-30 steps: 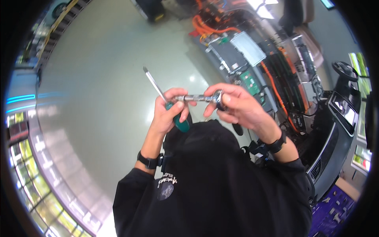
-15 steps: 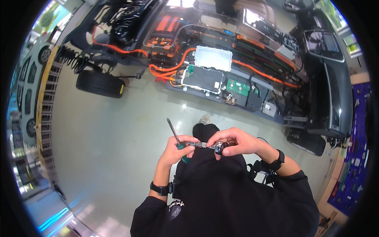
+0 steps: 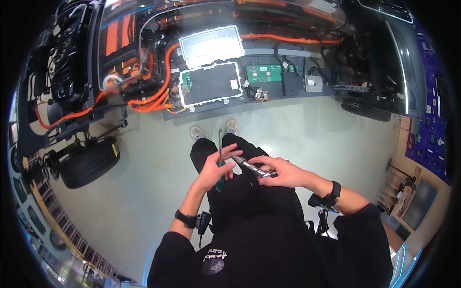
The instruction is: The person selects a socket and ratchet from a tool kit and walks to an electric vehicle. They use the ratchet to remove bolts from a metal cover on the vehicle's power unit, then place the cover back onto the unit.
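My left hand (image 3: pixel 210 174) is closed round a screwdriver (image 3: pixel 220 185) with a green handle, its metal shaft pointing up and away from me. The fingers of that hand stretch toward the tip of a chrome ratchet wrench (image 3: pixel 248 166) and are slightly blurred; I cannot tell whether they touch it. My right hand (image 3: pixel 286 173) grips the wrench by its head end, which the fingers partly cover. The wrench slants up to the left, toward the screwdriver. Both hands are held in front of my body, above my legs.
In front of my shoes (image 3: pixel 231 126) lies a cutaway vehicle chassis with an opened control unit (image 3: pixel 211 85), a silver cover (image 3: pixel 213 45), a green circuit board (image 3: pixel 264 73) and orange cables (image 3: pixel 165 79). A wheel (image 3: pixel 91 163) stands left; a tool board (image 3: pixel 430 101) hangs right.
I have moved closer to the chassis, and both shoes now show. The left fingers have loosened from the wrench's tip. The wrench now slants more, and the screwdriver stands more upright.
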A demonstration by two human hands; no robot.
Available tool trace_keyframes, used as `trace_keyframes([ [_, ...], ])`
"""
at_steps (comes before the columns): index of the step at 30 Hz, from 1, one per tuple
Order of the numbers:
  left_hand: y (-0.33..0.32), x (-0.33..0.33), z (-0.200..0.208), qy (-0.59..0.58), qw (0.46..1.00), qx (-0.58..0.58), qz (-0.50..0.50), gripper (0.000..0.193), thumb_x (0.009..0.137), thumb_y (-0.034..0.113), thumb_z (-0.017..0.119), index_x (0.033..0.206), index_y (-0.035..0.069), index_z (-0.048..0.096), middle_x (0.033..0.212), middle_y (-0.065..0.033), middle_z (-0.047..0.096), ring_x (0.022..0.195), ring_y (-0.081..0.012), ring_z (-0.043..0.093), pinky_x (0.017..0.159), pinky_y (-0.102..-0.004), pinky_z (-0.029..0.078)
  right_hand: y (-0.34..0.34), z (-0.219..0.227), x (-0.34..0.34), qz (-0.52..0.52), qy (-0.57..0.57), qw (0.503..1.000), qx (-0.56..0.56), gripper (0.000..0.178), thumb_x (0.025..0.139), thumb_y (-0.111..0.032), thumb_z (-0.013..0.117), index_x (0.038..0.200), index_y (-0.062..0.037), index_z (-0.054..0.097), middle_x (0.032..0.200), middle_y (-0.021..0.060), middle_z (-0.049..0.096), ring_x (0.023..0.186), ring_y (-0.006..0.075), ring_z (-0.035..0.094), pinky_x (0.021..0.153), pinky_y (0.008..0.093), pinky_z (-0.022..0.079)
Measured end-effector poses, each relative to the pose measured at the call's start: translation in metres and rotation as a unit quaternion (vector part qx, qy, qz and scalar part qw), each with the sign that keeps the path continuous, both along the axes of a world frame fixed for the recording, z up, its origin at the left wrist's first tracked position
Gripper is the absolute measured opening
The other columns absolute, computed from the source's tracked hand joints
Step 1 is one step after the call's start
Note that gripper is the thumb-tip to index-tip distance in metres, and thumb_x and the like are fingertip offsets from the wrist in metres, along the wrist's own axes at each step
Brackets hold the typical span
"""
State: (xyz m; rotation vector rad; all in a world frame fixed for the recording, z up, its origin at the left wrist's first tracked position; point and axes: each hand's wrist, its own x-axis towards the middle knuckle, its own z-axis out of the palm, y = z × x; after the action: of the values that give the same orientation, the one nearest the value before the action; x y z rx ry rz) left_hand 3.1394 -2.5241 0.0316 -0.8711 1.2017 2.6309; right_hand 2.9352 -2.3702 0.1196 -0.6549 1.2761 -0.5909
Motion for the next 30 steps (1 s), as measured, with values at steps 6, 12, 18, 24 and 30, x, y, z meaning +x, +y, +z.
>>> trace_keyframes([
  [6,-0.051,-0.007,-0.14,-0.053,0.997,0.039,0.05,0.037,0.099,0.013,0.051,0.132,-0.002,0.049,0.096,-0.0103,0.066,0.06,-0.0095,0.054,0.058,-0.0248,0.047,0.001,-0.114,-0.009,-0.064,0.182,0.98,0.043,0.067,0.088,-0.023,0.069,0.142,-0.002,0.036,0.079,0.0104,0.063,0.074,0.0228,0.062,0.072,0.0338,0.048],
  [12,-0.061,-0.003,-0.264,-0.015,0.977,0.15,0.149,0.035,0.098,0.016,0.045,0.129,-0.001,0.047,0.087,-0.0075,0.054,0.069,-0.0159,0.053,0.064,-0.031,0.047,-0.033,-0.298,-0.016,-0.023,0.198,0.98,0.006,0.064,0.089,-0.024,0.069,0.141,-0.0012,0.039,0.08,0.0177,0.065,0.076,0.0389,0.062,0.07,0.0414,0.047],
  [18,-0.052,-0.01,-0.387,0.065,0.981,0.141,0.115,0.037,0.094,0.024,0.047,0.123,0.001,0.05,0.088,-0.0105,0.054,0.071,-0.0197,0.054,0.066,-0.0355,0.046,-0.028,-0.351,-0.054,-0.033,0.369,0.902,-0.222,0.076,0.08,-0.018,0.076,0.144,0.0011,0.039,0.082,0.0109,0.061,0.076,0.028,0.056,0.073,0.0377,0.044],
  [24,-0.024,-0.037,-0.438,0.143,0.973,0.077,0.164,0.034,0.094,0.017,0.053,0.124,0.0,0.05,0.089,-0.0108,0.055,0.079,-0.02,0.055,0.074,-0.0374,0.048,0.001,-0.391,-0.163,-0.029,0.66,0.705,-0.257,0.067,0.082,-0.018,0.069,0.142,-0.0018,0.043,0.086,0.0124,0.06,0.084,0.0304,0.055,0.081,0.0408,0.042],
  [30,-0.002,-0.062,-0.412,0.122,0.983,0.0,0.139,0.029,0.098,0.01,0.052,0.125,-0.001,0.051,0.093,-0.0096,0.059,0.087,-0.0188,0.058,0.082,-0.0378,0.05,0.034,-0.448,-0.283,-0.089,0.699,0.677,-0.215,0.056,0.089,-0.023,0.064,0.139,-0.0037,0.048,0.096,0.0175,0.062,0.089,0.0344,0.055,0.083,0.0432,0.043],
])
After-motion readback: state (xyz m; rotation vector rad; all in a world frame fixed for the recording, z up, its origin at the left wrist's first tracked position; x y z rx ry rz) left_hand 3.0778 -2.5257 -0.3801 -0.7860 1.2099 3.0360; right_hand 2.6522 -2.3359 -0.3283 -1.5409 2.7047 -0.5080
